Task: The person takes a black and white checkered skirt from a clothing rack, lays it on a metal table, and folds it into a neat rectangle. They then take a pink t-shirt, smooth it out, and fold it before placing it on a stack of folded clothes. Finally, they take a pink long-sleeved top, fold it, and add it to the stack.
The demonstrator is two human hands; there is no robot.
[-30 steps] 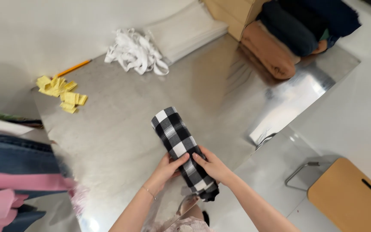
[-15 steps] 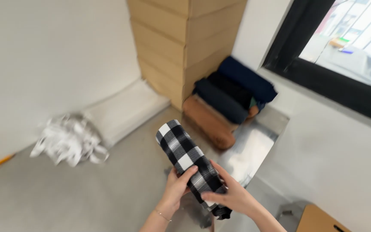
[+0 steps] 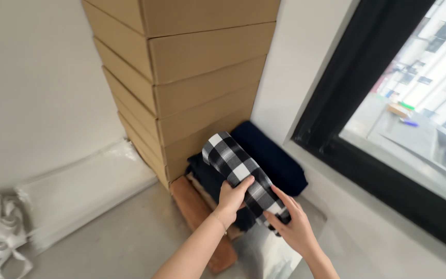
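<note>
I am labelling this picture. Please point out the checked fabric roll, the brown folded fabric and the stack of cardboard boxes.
checked fabric roll [image 3: 232,159]: head view, on its upper end.
brown folded fabric [image 3: 193,209]: head view, on its top face.
stack of cardboard boxes [image 3: 202,77]: head view, on the front of a middle box.

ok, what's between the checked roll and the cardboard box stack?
Head view: dark navy folded cloths lie between the black-and-white checked roll, held by the left hand and right hand, and the cardboard box stack.
</note>
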